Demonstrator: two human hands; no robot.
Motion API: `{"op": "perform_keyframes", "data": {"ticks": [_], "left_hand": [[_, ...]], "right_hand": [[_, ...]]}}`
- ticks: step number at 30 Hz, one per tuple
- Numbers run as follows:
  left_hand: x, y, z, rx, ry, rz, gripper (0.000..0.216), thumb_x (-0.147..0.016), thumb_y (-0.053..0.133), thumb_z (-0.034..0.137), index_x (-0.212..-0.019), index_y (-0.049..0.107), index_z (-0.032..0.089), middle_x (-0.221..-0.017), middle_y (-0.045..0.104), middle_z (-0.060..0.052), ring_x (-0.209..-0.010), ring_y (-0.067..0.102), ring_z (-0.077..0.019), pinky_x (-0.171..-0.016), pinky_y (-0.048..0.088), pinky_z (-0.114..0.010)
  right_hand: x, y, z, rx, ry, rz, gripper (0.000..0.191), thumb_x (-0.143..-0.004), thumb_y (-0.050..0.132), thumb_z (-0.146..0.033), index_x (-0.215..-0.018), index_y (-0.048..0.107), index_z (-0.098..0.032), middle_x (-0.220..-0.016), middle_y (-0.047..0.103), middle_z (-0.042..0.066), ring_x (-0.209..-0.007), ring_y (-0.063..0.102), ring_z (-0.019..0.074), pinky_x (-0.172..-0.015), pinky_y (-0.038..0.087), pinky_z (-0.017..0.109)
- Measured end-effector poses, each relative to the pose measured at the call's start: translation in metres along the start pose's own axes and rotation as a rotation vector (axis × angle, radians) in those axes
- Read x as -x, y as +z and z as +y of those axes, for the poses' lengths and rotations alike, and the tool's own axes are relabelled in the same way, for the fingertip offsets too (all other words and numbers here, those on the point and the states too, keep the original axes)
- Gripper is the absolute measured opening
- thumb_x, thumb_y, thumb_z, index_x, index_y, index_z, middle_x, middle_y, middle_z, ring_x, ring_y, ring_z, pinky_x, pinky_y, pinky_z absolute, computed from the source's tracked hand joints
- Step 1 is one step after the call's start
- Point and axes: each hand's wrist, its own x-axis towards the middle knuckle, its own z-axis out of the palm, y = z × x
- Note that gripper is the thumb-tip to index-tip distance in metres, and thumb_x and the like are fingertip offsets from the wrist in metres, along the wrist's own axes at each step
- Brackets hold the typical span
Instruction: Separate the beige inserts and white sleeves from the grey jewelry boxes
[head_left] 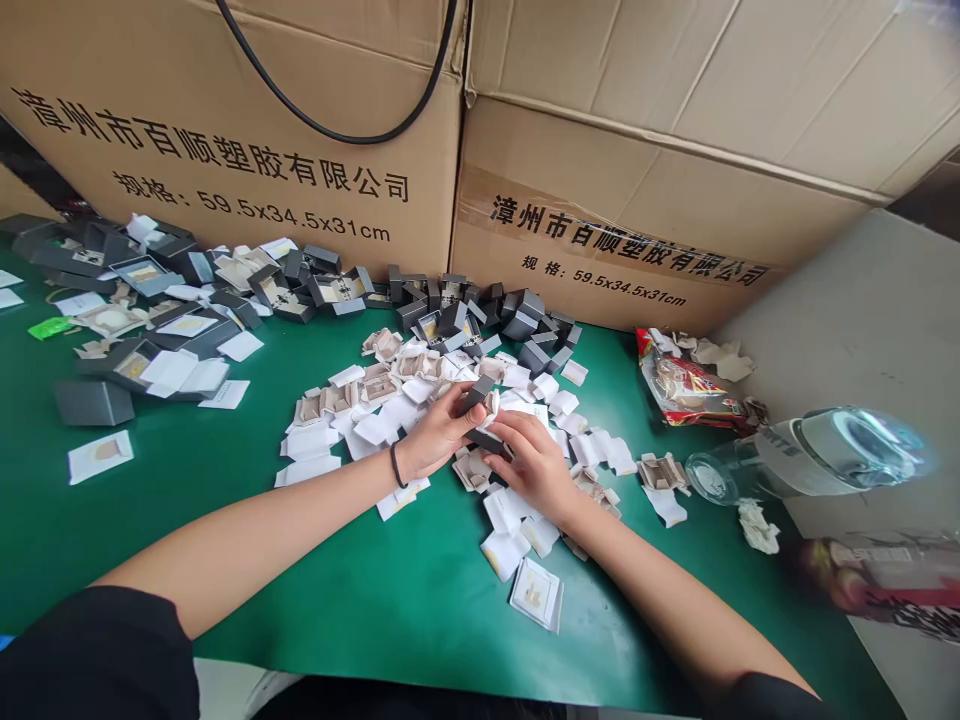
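Observation:
My left hand [439, 432], with a black band at the wrist, is closed round a small dark grey box [477, 394] near the middle of the table. The box's lid stands raised. At its opening my right hand [534, 462] has its fingers bent around a pale paper insert [491, 404], partly hidden by the fingers. Under and around both hands lie many folded white cards [379, 428] and beige inserts [380, 384]. A white card with a gold print [535, 592] rests nearer the table's front edge.
Dark grey boxes [529, 312] are heaped along the back, with more boxes [94, 402] at left. Large cartons [300, 165] wall off the rear. On the right are a red snack bag [686, 390], a clear bottle [780, 460] lying sideways and crumpled tissue [759, 527].

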Motion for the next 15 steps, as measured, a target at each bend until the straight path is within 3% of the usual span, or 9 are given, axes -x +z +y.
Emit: {"op": "perform_keyframes", "data": {"ticks": [15], "left_hand": [[0.0008,0.0022,0.0003,0.011,-0.024,0.026,0.037,-0.071,0.07,0.036,-0.1,0.053,0.021,-0.095,0.055,-0.001,-0.09,0.052,-0.0147,-0.079,0.042,-0.028]], "right_hand": [[-0.0022,-0.003,0.0011,0.011,-0.042,0.002,0.033,-0.084,0.058,-0.025,-0.116,0.054,-0.017,-0.107,0.063,0.013,-0.109,0.055,0.024,-0.088,0.05,0.041]]}}
